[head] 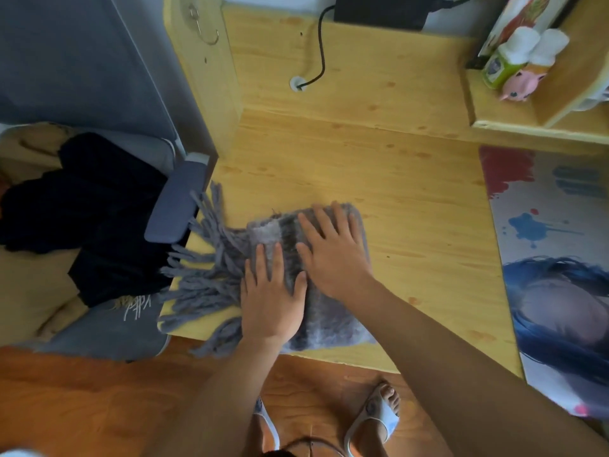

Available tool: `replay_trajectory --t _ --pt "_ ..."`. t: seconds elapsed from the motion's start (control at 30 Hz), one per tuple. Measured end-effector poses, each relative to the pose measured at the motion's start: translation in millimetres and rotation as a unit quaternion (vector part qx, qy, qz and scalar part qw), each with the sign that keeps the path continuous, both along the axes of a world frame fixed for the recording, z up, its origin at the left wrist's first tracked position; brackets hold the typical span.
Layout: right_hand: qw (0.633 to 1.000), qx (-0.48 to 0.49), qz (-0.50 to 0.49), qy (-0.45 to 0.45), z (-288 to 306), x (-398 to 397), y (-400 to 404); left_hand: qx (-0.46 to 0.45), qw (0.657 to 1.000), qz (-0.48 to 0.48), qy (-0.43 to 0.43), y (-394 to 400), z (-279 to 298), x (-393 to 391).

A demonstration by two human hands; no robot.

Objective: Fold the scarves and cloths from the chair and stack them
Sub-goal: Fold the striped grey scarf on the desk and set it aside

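Grey scarf (329, 311) lies folded into a thick pad on the wooden desk (412, 199), at the desk's front-left corner. Both palms lie flat on it, fingers straight and spread, gripping nothing: left hand (272, 298) on the fringe side, right hand (333, 255) just beside it, toward the fold's far edge.

Risks, as I judge them: the fringe (204, 268) hangs off the desk's left edge toward the chair armrest (174, 206); its weight could drag the fold open once the pressing stops. The near edge of the pad overhangs the desk front, so a push could slide it off to the floor. Lofty knit may spring back.

Scarf: fuzzy, woolly, banded light and dark grey; fringe of thick twisted cords. Desk: smooth pale pine, knots visible. Left of the desk, a dark cloth (92, 206) lies crumpled on the chair, apparently velvety, unfolded.
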State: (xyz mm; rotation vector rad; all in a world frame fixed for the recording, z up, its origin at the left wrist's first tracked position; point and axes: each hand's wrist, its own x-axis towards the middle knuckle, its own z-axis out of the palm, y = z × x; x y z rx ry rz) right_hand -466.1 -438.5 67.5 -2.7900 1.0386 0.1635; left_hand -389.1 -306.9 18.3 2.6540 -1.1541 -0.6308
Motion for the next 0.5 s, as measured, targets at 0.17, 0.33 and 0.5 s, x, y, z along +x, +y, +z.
replay_trajectory --t 0.17,0.33,0.5 --pt "0.998 0.017 -0.050 0.037 -46 -3 -16 0.040 0.999 -0.022 -0.028 -4 0 1" --pt "0.998 -0.024 -0.027 0.058 -51 -6 -15 -0.082 0.962 -0.171 -0.195 -33 36 4" --pt "0.999 -0.019 -0.024 0.042 -51 -8 -16 -0.015 0.987 -0.143 -0.069 -40 1 33"
